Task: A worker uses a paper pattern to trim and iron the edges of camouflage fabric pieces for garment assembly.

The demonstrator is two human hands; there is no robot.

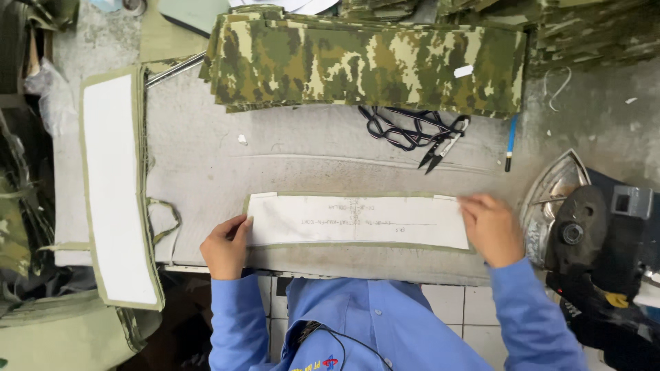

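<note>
A long white paper template (357, 220) lies on an olive-edged fabric strip near the front edge of a grey padded worktable (309, 154). My left hand (225, 246) pinches the strip's left end, thumb on top. My right hand (489, 227) presses flat on its right end, palm down, fingers together. Both arms wear blue sleeves.
A stack of camouflage fabric strips (364, 62) lies across the back of the table. Thread snips (440, 150) on a dark cord and a blue pen (509, 142) lie behind the template. An iron (570, 220) rests at the right. A white-lined olive panel (117, 185) lies at the left.
</note>
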